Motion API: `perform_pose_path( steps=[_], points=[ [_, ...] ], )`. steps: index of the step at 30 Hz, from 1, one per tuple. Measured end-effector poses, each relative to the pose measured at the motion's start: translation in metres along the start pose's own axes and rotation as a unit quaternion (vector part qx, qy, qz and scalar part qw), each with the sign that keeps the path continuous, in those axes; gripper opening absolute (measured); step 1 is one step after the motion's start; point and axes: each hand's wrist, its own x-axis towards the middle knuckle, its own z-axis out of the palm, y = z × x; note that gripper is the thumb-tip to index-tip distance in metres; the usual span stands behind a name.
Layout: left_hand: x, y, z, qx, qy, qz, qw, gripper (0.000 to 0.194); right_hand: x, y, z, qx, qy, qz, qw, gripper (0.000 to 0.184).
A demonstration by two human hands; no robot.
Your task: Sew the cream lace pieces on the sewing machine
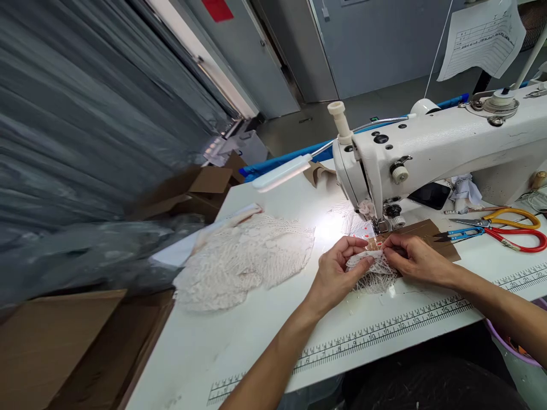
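Observation:
Just in front of the needle of a white sewing machine [405, 148], both hands pinch a small piece of white lace fabric [374, 279]. My left hand [342, 265] grips its left side between thumb and fingers. On the upper right edge of the lace, my right hand [408, 256] closes with thumb and forefinger. The lace's fringed lower part hangs onto the table below the fingers. Beneath the right hand lies a brown card [427, 236] beside the presser foot [382, 225]. The fingertips partly hide the lace's top edge.
A heap of white lace pieces [248, 265] lies left on the table. Blue thread snips [464, 233], red-handled scissors [517, 239] and yellow-handled scissors [508, 218] lie right, near a black phone [430, 195]. A lamp [282, 173] lights the needle area. Cardboard boxes [64, 336] stand left of the table.

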Motion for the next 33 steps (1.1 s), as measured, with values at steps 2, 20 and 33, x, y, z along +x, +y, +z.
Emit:
perform_pose_path(
  steps=[2, 20, 33],
  points=[
    [0.000, -0.001, 0.000, 0.017, 0.002, 0.007, 1.000, 0.032, -0.001, 0.002, 0.001, 0.036, -0.009, -0.012, 0.999, 0.020],
    [0.001, -0.012, -0.002, 0.334, 0.067, 0.518, 0.784, 0.014, -0.005, 0.001, 0.004, 0.042, 0.074, -0.119, 0.989, 0.017],
    [0.002, -0.014, 0.002, 0.339, 0.088, 0.525, 0.776, 0.016, -0.006, 0.012, 0.014, -0.181, 0.115, -0.318, 0.923, 0.015]
  ],
)
